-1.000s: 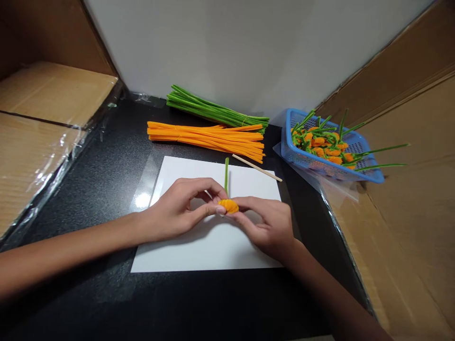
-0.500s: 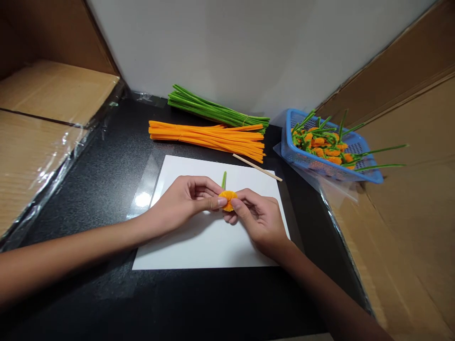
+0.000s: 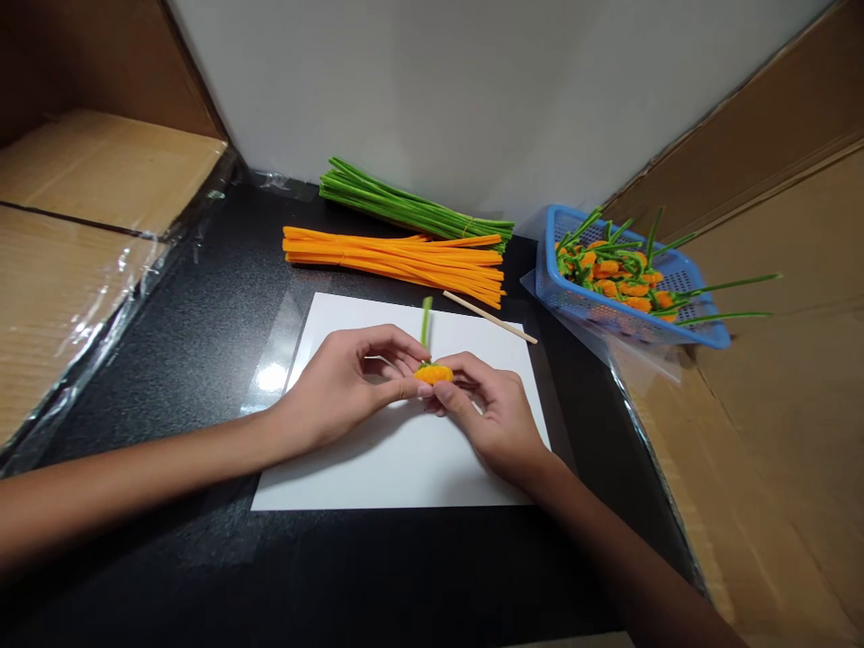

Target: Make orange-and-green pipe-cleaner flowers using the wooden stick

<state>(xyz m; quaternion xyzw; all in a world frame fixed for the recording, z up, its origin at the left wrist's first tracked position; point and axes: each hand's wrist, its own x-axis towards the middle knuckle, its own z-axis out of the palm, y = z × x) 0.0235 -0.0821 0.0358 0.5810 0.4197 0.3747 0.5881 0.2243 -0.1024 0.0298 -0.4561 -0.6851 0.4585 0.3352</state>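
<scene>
Your L hand (image 3: pixel 355 382) has its thumb & index nearly closed, just the thickness of the piece apart, pinching the 9 o'clock edge of 1 orange flower (image 3: pixel 433 374); the other fingers curl loosely behind. Your R hand (image 3: pixel 503 418) is likewise almost closed: thumb on the near face, approx 5 o'clock, index round the 3 o'clock side, rest bent under & partly hidden. So 2 hands on 1 flower, held over the middle of the sheet, tilted so you see it edge-on. Its 1 green stem (image 3: pixel 426 319) points up to 12, tip a bit blurred.

Counts, clock centred on the flower, 12 = away from you: 1 white sheet (image 3: pixel 378 477) under your hands, on the black surface (image 3: pixel 303 585). 1 orange bundle (image 3: pixel 391 261) betw 11 & 12, tied; 1 green bundle (image 3: pixel 405 200) just behind it at 12, also tied; strands too packed to count. 1 wooden stick (image 3: pixel 490 317) betw 1 & 2, lying across the sheet's far R corner. 1 blue basket (image 3: pixel 573 301) at 2, w/ a pile of orange-&-green flowers (image 3: pixel 634 290), too overlapped for an exact no.; 2 long stems poke out past its 3 o'clock rim.
</scene>
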